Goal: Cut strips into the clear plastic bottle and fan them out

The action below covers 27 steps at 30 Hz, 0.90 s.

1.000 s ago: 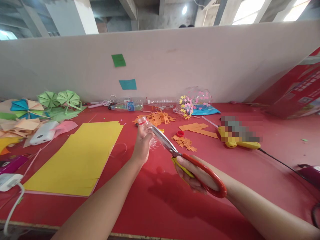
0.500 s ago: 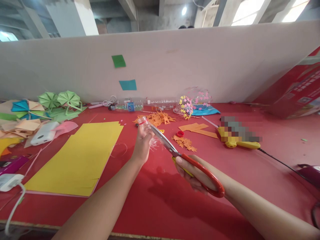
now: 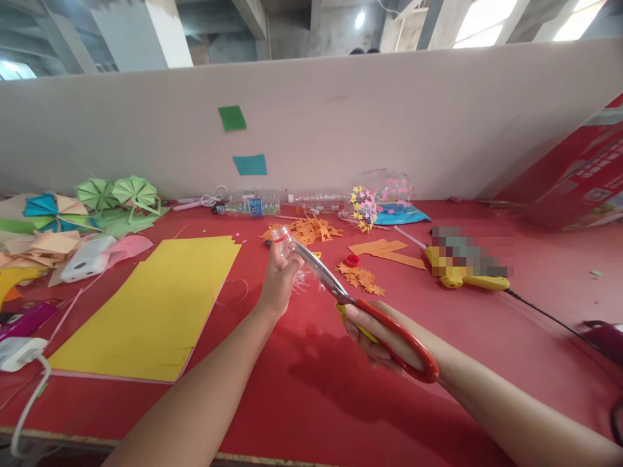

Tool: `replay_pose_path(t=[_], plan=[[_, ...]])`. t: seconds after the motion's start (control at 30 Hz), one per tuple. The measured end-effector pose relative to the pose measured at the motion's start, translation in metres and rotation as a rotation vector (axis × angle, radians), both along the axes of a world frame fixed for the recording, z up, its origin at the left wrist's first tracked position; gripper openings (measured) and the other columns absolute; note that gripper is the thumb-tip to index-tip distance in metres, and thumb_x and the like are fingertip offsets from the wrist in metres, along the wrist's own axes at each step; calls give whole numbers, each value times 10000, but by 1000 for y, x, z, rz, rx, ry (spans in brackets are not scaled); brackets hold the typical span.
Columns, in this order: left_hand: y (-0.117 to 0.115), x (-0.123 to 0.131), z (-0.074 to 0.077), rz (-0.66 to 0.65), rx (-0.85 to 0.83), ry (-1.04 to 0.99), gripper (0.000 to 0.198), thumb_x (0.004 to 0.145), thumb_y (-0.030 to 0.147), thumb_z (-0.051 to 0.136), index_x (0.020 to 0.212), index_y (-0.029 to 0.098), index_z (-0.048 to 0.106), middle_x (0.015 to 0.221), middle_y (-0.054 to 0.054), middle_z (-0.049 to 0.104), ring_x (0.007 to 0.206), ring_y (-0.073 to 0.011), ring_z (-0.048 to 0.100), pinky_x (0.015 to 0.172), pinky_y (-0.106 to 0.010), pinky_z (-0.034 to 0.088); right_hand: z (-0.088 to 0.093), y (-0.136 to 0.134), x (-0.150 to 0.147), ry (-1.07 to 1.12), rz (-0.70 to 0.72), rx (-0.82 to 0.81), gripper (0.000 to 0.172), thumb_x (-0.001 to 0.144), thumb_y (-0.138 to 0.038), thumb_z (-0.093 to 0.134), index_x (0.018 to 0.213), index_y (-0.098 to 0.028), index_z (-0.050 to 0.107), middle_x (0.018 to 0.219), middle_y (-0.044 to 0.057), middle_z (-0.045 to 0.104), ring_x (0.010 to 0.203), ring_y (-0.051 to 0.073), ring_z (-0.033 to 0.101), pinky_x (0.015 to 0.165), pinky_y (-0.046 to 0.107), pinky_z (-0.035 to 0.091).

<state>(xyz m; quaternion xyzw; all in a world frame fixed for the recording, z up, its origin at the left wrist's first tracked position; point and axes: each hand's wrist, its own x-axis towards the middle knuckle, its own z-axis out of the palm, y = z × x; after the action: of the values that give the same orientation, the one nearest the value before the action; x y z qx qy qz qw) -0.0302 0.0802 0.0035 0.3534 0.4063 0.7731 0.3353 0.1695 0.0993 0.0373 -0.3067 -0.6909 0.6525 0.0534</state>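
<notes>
At the centre of the frame our left hand (image 3: 278,279) is closed around the top piece of a clear plastic bottle (image 3: 287,243), holding it up off the table with its neck and red ring tilted toward the upper left. Our right hand (image 3: 379,337) has its fingers through the red-and-yellow handles of the scissors (image 3: 360,305), gripping them firmly; the blades (image 3: 318,272) run up and left from the pivot and lie against the bottle piece, drawn nearly together, though we cannot tell whether plastic sits between them. Thin, ragged plastic shows just below the left hand, so we judge the cutting on this piece to be under way rather than finished; how much of it is left we cannot make out.

Beyond the hands, a red bottle cap (image 3: 352,261) lies among orange paper cuttings (image 3: 363,277), with more orange scraps (image 3: 306,229) behind. To the left lies a yellow sheet (image 3: 156,305) on the red table (image 3: 311,402). Along the back wall sit an uncut water bottle (image 3: 250,205), a clear bottle part stuck with paper stars (image 3: 374,198), and folded green paper fans (image 3: 117,192). A yellow glue gun (image 3: 462,275) lies at right, partly blurred.
</notes>
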Motion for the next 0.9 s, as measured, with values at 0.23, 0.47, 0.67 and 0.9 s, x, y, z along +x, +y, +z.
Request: replay_pose_path(t=[0.23,0.47,0.67,0.9], plan=[[2,-2,-5,-30,-4,50,329,728,251,631,1045,295,559,1056,-20,621,1084,-213,558,950,-372,412,-2,3,0,-42,0,11,526,843,-693,441,639,-209,412,336,-121,321,257,40,292,374,191,355],[1,0,-1,-22,-24,29,326,704,242,636,1016,278,546,1020,-19,614,1081,-213,553,938,-364,419,2,3,1,-105,-13,22,534,820,-686,482,587,-212,402,287,-98,339,229,56,323,293,174,291],[0,2,1,-34,-44,47,314,703,241,648,995,265,535,965,-24,611,1036,-224,581,933,-399,419,-1,6,2,-94,-13,-24,534,823,-697,470,610,-210,422,307,-110,312,228,48,283,267,164,282],[2,-1,7,10,-98,-170,261,713,248,641,940,230,513,778,12,597,837,-199,644,833,-391,472,2,4,1,-74,61,-112,506,840,-674,451,677,-197,490,376,-99,367,285,57,349,405,219,445]])
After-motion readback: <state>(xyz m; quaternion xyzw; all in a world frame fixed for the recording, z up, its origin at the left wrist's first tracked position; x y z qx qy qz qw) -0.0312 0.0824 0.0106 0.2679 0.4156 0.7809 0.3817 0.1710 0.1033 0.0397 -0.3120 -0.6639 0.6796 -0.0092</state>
